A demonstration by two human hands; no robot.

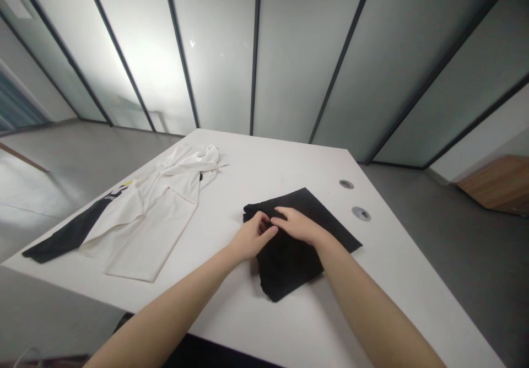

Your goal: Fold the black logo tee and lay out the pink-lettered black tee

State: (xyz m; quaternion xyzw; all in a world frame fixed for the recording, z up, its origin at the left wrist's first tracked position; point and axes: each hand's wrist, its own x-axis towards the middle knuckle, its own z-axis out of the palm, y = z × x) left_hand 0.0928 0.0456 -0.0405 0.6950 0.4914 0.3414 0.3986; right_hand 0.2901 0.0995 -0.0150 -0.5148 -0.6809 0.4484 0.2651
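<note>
A folded black garment lies on the white table in front of me, a rough square with layered edges at its left side. My left hand is at its left part, fingers curled into the cloth and thumb pointing right. Close beside it, my right hand comes over the cloth from the right, its bent fingers and thumb gripping the fabric near the left hand's fingertips. The two hands almost touch. Some fingertips are hidden in the dark cloth.
A white garment with a black section lies spread and rumpled on the left of the white table. Two round grommets are set in the tabletop at right. Frosted glass panels stand behind the table.
</note>
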